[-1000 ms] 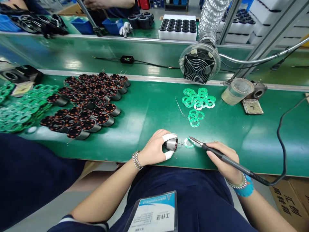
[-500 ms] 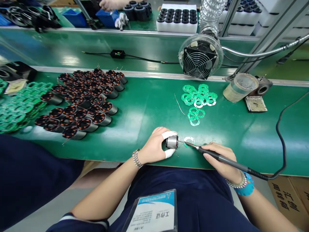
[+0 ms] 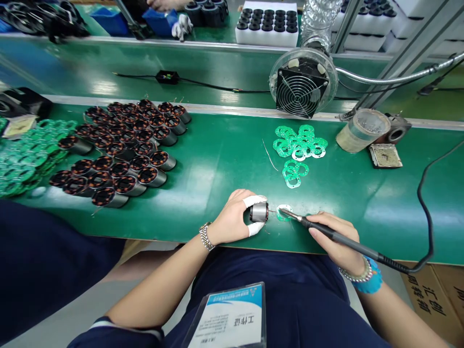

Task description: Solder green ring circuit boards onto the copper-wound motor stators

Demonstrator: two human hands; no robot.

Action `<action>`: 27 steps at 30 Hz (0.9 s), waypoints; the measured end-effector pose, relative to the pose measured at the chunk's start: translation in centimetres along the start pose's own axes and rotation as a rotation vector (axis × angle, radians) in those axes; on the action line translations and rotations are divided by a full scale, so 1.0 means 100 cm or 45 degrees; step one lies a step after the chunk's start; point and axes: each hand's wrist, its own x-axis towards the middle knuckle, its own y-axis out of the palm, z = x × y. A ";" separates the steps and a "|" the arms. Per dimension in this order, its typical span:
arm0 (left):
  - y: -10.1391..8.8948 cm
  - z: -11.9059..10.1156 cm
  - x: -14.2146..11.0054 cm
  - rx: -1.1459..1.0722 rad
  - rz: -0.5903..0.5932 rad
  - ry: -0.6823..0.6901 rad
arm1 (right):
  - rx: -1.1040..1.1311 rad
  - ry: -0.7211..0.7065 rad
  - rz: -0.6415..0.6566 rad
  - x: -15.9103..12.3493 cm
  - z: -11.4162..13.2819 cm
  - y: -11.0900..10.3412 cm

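Note:
My left hand, with white finger cots on thumb and forefinger, grips a motor stator lying on its side on the green bench. Thin wire ends stick out of the stator's right side. My right hand is wrapped round a soldering iron, its tip pointing left. That tip is over a ring-shaped circuit board just right of the stator; whether it touches the board I cannot tell.
Several upright stators crowd the left, beside stacked green boards. Loose ring boards lie ahead, below a fan. A cup and a tray stand right. The iron's cable loops along the right.
My right hand has drawn the soldering iron slightly to the right, and its tip has shifted from the ring board's left edge toward its middle. The left hand and stator stay almost still.

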 end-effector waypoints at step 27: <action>0.023 -0.012 -0.021 -0.039 -0.159 -0.098 | 0.268 -0.142 -0.005 0.017 0.027 0.038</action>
